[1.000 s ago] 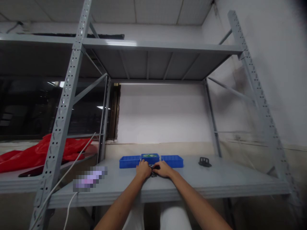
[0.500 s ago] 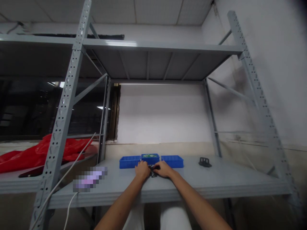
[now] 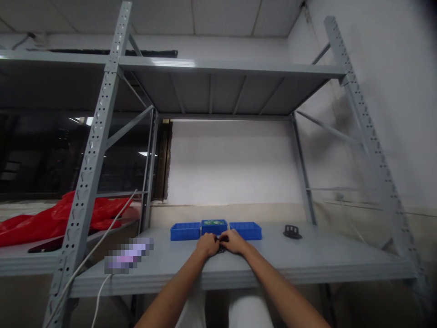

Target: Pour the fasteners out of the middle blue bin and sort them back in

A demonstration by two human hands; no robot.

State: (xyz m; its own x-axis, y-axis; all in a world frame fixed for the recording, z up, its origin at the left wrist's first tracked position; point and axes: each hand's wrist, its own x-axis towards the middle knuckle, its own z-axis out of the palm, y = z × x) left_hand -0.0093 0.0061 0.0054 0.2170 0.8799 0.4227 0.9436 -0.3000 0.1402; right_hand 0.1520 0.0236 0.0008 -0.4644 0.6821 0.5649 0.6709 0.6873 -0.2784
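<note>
My left hand (image 3: 207, 245) and my right hand (image 3: 233, 241) meet over the middle of the grey shelf, fingertips almost touching. Fingers of both are curled in and closed around a small black part (image 3: 223, 238), too small and too covered to name. Below the fingertips, more small dark pieces (image 3: 221, 248) lie on the shelf surface, partly hidden by the hands. Just behind stand three blue plastic bins: a left bin (image 3: 185, 233), a middle bin (image 3: 214, 226) with something green in it, and a right bin (image 3: 246, 231).
A black slotted holder (image 3: 292, 232) sits to the right on the grey shelf (image 3: 327, 255). On the left lies a blurred purple object (image 3: 129, 256) near a white cable (image 3: 99, 291). Metal uprights (image 3: 90, 155) frame the shelf; red sheeting (image 3: 68, 213) lies beyond the left one.
My left hand has shifted right, closer to my right hand, and its fingers now meet the black part. My right hand has stayed nearly in place.
</note>
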